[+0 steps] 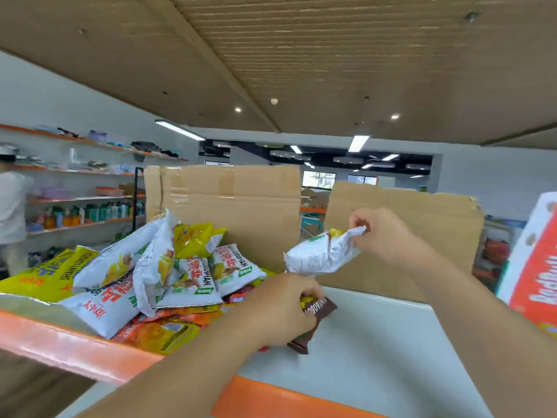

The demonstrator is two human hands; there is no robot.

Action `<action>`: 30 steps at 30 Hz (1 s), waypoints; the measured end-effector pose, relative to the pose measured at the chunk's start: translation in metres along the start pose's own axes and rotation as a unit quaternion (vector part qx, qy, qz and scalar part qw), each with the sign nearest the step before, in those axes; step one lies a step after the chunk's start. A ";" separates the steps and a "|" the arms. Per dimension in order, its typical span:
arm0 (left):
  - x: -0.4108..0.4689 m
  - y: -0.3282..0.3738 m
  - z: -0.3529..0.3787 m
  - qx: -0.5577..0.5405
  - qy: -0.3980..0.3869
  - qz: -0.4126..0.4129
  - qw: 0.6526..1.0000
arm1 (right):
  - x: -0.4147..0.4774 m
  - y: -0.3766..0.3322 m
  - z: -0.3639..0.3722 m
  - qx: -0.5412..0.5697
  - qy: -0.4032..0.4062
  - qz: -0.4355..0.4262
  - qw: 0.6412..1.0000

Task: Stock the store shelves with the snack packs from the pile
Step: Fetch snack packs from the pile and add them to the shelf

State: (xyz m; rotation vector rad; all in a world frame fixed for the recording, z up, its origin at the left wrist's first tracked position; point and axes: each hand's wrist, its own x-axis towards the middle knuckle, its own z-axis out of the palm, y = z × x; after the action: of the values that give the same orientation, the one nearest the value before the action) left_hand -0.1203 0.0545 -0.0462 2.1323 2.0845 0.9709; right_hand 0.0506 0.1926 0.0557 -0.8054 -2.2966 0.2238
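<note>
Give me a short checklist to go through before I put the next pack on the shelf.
1. Right hand holds the white pack: ok, pinched at its top edge.
2. Left hand holds the brown pack: ok, fingers curled round it.
3. Free room on the shelf: ok, bare surface beside the pile.
4. Pile steady: not ok, packs lean loosely and some reach the front edge.
5. Cardboard behind stands firm: cannot tell.
</note>
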 end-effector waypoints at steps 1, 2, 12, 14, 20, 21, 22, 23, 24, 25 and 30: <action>0.007 0.005 0.005 0.013 -0.014 0.011 1.000 | -0.006 0.015 -0.011 -0.005 -0.002 0.018 1.000; 0.015 0.008 0.010 0.025 -0.030 0.021 0.999 | -0.011 0.030 -0.022 -0.018 -0.003 0.031 0.999; 0.090 0.032 0.016 0.152 -0.211 0.009 0.965 | -0.056 0.098 -0.069 -0.215 -0.389 0.232 0.865; 0.091 0.030 0.027 0.149 -0.219 0.004 0.964 | -0.051 0.102 -0.059 -0.223 -0.321 0.187 0.901; 0.085 0.015 0.043 0.083 -0.178 0.031 0.980 | -0.047 0.083 -0.015 -0.095 -0.273 0.144 0.947; 0.085 0.013 0.042 0.077 -0.182 0.026 0.980 | -0.049 0.081 -0.003 -0.083 -0.303 0.147 0.938; 0.085 0.012 0.041 0.073 -0.189 0.018 0.979 | -0.052 0.083 0.010 -0.076 -0.333 0.149 0.928; 0.085 0.011 0.040 0.071 -0.195 0.009 0.978 | -0.054 0.085 0.020 -0.073 -0.355 0.147 0.920; 0.086 0.010 0.039 0.071 -0.202 0.003 0.977 | -0.055 0.089 0.027 -0.073 -0.365 0.147 0.917; 0.086 0.009 0.038 0.073 -0.211 -0.001 0.975 | -0.056 0.091 0.030 -0.074 -0.365 0.144 0.917; 0.086 0.005 0.027 0.102 -0.230 -0.033 0.967 | -0.065 0.085 0.016 -0.031 -0.370 0.125 0.920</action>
State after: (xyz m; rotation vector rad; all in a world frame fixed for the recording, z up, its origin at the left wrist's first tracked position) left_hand -0.1109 0.1426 -0.0305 2.0954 2.0619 0.2240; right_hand 0.1185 0.2213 -0.0230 -1.2015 -2.8972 0.6704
